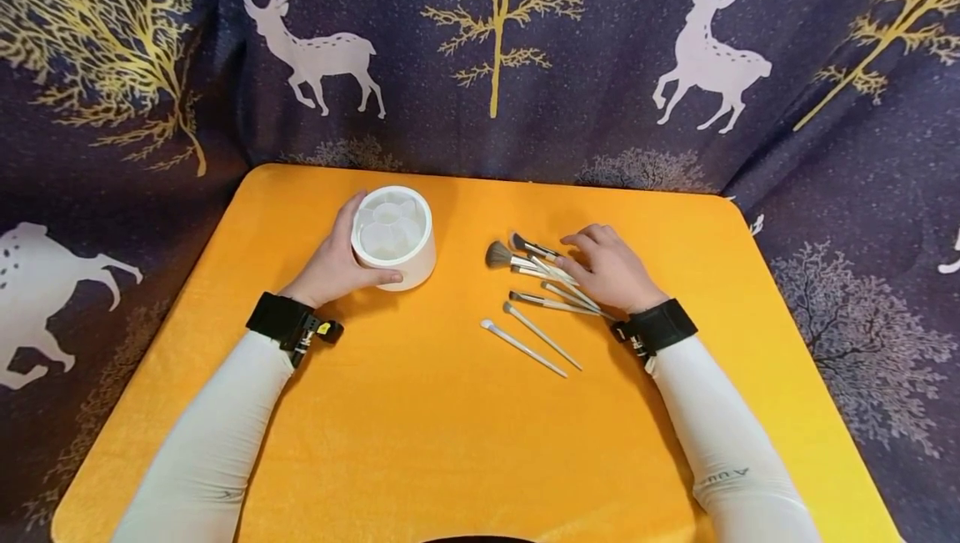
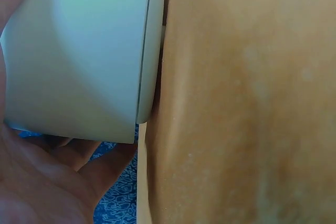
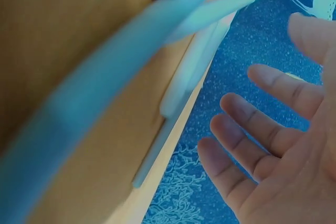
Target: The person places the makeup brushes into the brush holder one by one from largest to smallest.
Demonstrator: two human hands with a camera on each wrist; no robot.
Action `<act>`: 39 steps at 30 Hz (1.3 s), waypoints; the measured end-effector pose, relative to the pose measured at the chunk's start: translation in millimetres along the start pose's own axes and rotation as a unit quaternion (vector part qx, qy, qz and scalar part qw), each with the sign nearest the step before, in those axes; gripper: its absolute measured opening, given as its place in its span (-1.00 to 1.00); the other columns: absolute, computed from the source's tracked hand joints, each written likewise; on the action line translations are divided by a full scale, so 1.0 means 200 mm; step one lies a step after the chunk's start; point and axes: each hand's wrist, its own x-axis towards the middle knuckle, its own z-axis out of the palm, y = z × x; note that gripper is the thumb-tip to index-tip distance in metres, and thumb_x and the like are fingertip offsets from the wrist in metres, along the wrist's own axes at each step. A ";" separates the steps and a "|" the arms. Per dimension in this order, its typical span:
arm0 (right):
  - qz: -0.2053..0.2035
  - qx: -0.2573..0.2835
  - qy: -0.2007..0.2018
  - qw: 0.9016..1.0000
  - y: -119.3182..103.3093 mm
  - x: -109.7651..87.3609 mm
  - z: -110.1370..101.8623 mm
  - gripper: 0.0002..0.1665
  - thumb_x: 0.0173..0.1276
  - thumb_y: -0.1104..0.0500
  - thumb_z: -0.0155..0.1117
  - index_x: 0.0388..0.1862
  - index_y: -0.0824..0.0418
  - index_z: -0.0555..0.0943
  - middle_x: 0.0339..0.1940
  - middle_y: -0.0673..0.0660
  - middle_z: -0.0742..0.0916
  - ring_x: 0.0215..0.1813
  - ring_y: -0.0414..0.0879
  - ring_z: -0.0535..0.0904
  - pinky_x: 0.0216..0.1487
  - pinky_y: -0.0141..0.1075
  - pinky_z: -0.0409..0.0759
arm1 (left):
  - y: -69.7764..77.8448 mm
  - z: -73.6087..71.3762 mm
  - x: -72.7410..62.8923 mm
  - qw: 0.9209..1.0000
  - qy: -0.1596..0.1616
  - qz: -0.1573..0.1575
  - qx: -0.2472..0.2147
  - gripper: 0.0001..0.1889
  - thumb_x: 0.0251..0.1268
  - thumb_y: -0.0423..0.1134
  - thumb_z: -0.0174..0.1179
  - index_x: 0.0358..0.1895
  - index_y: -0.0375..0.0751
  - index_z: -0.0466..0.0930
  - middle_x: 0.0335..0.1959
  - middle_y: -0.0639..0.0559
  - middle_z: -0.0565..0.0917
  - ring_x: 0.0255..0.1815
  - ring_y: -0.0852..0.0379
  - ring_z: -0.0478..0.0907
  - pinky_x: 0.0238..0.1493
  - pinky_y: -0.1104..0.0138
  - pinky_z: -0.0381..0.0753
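Observation:
At the left of the table, my left hand (image 1: pixel 337 263) grips a white round brush holder (image 1: pixel 417 266) with petal-shaped compartments inside. Its thumb lies along the near side, and the other fingers go round the far side, partly hidden. In the left wrist view, the smooth wall of the holder (image 2: pixel 100 51) has a base ring close over the table. My right hand (image 1: pixel 611 272) hovers at the loose pile of makeup brushes (image 1: pixel 551 304), its fingers parted and relaxed. The right wrist view has this hand (image 3: pixel 278 156) palm showing, nothing gripped, beside pale brush handles (image 3: pixel 184 77).
A large fluffy brush (image 1: pixel 498 255) and a dark angled brush (image 1: pixel 525 244) lie at the pile's far end. Two slim brushes, one with a white tip (image 1: pixel 521 346), lie nearer me. The orange-covered table (image 1: pixel 420 426) ends at a dark curtain (image 1: pixel 450 138) with deer and trees.

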 end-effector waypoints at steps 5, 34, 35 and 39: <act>-0.009 -0.002 -0.006 1.000 -0.03 0.01 0.01 -0.58 0.67 0.05 0.43 0.31 0.28 0.76 0.06 0.26 0.67 0.10 0.18 0.53 0.09 0.07 0.59 | -0.01 0.00 0.00 1.000 0.001 0.001 0.004 0.53 0.00 -0.06 0.85 0.87 0.21 -0.23 0.78 -0.10 0.16 0.67 -0.25 0.24 0.63 -0.33 0.25; -0.039 0.011 -0.055 0.998 -0.06 0.04 0.05 -0.74 0.65 0.08 0.47 0.16 0.18 0.82 -0.01 0.14 0.68 -0.10 -0.01 0.57 -0.05 -0.07 0.61 | -0.01 0.00 0.00 1.000 0.002 0.001 0.009 0.55 -0.03 -0.03 0.86 0.87 0.20 -0.24 0.79 -0.10 0.16 0.68 -0.25 0.24 0.63 -0.32 0.25; -0.039 0.011 -0.054 0.998 -0.06 0.04 0.05 -0.74 0.65 0.09 0.47 0.16 0.19 0.82 -0.01 0.14 0.68 -0.11 -0.01 0.56 -0.06 -0.07 0.61 | -0.01 0.00 0.00 1.000 0.002 0.001 0.009 0.55 -0.03 -0.04 0.86 0.87 0.20 -0.24 0.78 -0.10 0.16 0.68 -0.25 0.24 0.63 -0.32 0.25; -0.035 0.001 -0.053 0.998 -0.07 0.05 0.05 -0.76 0.64 0.10 0.47 0.13 0.20 0.82 -0.07 0.13 0.68 -0.16 -0.02 0.54 -0.09 -0.09 0.59 | -0.01 0.00 0.00 1.000 0.003 0.000 0.007 0.55 -0.02 -0.05 0.86 0.87 0.18 -0.24 0.78 -0.11 0.15 0.68 -0.25 0.24 0.63 -0.32 0.24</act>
